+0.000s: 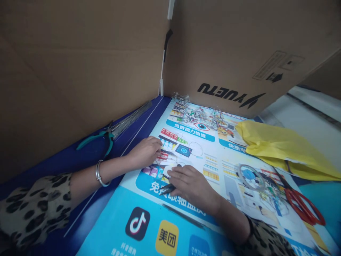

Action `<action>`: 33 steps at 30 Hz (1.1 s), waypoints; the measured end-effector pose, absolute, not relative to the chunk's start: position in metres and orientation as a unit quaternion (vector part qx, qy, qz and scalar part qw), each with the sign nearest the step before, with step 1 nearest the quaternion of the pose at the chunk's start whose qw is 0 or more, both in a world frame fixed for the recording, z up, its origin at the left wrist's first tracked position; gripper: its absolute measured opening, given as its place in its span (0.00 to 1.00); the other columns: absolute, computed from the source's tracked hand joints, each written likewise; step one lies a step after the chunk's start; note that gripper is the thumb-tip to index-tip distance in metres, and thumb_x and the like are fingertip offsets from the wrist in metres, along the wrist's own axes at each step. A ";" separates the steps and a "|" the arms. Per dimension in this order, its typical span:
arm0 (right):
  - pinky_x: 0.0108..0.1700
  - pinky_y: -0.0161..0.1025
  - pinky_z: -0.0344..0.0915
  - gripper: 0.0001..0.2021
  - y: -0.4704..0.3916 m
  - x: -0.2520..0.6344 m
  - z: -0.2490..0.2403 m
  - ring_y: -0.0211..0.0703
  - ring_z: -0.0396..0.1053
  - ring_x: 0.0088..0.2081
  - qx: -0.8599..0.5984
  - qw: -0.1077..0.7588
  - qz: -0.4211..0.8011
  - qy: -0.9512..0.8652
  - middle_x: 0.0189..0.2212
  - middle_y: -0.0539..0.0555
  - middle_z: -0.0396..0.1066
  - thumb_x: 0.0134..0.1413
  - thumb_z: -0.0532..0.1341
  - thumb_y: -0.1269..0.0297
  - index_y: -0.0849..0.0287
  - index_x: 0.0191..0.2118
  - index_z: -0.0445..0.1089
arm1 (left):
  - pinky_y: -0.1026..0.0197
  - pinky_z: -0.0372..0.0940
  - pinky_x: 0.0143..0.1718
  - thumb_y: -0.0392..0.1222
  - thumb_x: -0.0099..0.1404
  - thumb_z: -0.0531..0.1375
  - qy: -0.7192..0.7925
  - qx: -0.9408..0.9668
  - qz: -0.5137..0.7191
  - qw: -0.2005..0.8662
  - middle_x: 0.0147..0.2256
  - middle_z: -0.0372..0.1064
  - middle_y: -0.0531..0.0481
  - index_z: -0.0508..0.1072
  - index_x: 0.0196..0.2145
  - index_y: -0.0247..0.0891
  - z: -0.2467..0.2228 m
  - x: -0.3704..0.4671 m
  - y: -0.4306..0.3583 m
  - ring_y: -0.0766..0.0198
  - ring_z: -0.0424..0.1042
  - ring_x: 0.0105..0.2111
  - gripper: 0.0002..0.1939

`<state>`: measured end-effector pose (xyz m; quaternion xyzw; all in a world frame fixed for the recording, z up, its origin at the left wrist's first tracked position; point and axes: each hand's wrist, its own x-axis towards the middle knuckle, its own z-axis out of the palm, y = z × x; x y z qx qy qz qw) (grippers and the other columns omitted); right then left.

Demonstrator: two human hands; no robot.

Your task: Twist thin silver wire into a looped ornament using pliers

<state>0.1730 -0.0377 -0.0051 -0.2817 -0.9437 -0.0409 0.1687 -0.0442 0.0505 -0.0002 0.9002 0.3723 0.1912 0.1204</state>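
Over the printed sheet [106, 227], my left hand [146, 152] has its fingers closed together around something too small to name, beside thin wire loops. To its right, my right hand [190, 186] is curled, with a dark pointed tool [167, 189] sticking out from under it toward the left. The fingers of both hands come close to each other over fine bent wire [161, 167]. Another thin wire ring [196, 149] lies on the sheet just beyond my right hand. Exactly what the fingertips pinch is hidden.
Teal-handled pliers [109, 139] and a bundle of straight wires [131, 119] lie at left by a cardboard wall [80, 71]. Tangled wire pieces [198, 115] sit at the back. At right are a yellow bag [282, 145], red-handled scissors [302, 206] and a wire coil [250, 176].
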 end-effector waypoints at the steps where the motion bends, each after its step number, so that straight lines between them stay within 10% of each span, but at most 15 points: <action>1: 0.46 0.39 0.60 0.16 -0.038 0.173 -0.004 0.42 0.65 0.48 -0.281 0.174 -0.039 -0.943 0.45 0.54 0.71 0.55 0.55 0.51 0.57 0.41 0.69 | 0.53 0.59 0.48 0.35 0.60 0.54 0.372 0.901 0.192 0.116 0.40 0.68 0.44 0.70 0.27 0.34 -0.002 -0.044 0.051 0.57 0.64 0.44 0.06; 23: 0.47 0.40 0.58 0.17 -0.042 0.173 -0.007 0.39 0.64 0.50 -0.284 0.181 -0.035 -0.941 0.47 0.53 0.70 0.57 0.53 0.52 0.58 0.44 0.67 | 0.65 0.55 0.26 0.48 0.63 0.55 0.407 0.899 0.161 0.028 0.34 0.66 0.52 0.66 0.31 0.39 -0.002 -0.028 0.064 0.64 0.67 0.36 0.09; 33: 0.48 0.43 0.57 0.18 -0.044 0.174 -0.005 0.45 0.59 0.54 -0.277 0.176 -0.087 -0.941 0.48 0.54 0.69 0.57 0.53 0.52 0.59 0.45 0.66 | 0.67 0.59 0.35 0.46 0.65 0.53 0.366 0.898 0.219 0.111 0.34 0.68 0.53 0.71 0.32 0.40 -0.007 -0.037 0.065 0.66 0.67 0.37 0.11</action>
